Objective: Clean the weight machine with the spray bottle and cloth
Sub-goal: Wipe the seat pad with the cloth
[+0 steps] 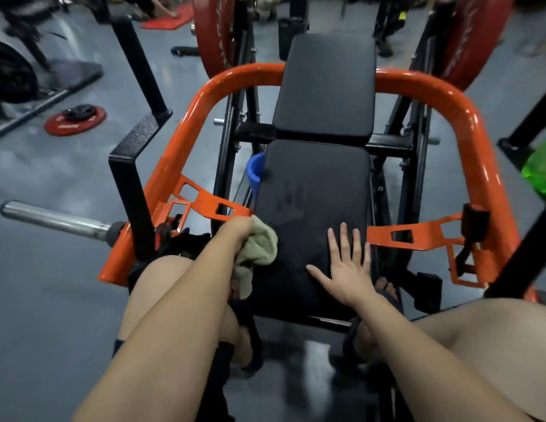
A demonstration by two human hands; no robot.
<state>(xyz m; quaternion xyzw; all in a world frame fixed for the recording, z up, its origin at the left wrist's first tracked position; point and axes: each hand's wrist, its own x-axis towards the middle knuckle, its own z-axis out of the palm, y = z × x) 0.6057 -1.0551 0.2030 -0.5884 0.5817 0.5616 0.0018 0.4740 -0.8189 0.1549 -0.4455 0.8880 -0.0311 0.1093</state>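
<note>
Spreading out beyond and to both sides of your fingers, the grey gym floor (pixel 52 178) carries the weight machine (pixel 448 95). Its orange tube frame bends round ahead of your fingertips and runs back past both of your hands. Two big red weight plates (pixel 211 35) hang on it far beyond your fingers, one to the left and one to the right, both blurred.

Straight ahead of your fingers stands the black back pad (pixel 326 86). Nearer, directly under them, lies the black seat pad (pixel 314 178). Out to the left of your left fingers a chrome bar (pixel 52 220) sticks out sideways from the frame. Further off to the left a small red plate (pixel 75 120) lies flat on the floor.

Your right hand (pixel 348 269) lies flat on the near right part of the seat pad, its fingers (pixel 345 239) straight and spread wide, holding nothing. Your left hand (pixel 235 229) is at the seat pad's left edge, its fingers closed tight round a bunched beige cloth (pixel 259 248). The cloth touches the pad, and part of it hangs down below your hand.

Just beyond your left fingers a blue cup-shaped holder (pixel 255 172) sits against the pad's left side. Between the two sets of fingers and a little ahead, a faint handprint (pixel 291 202) shows on the pad surface.
</note>
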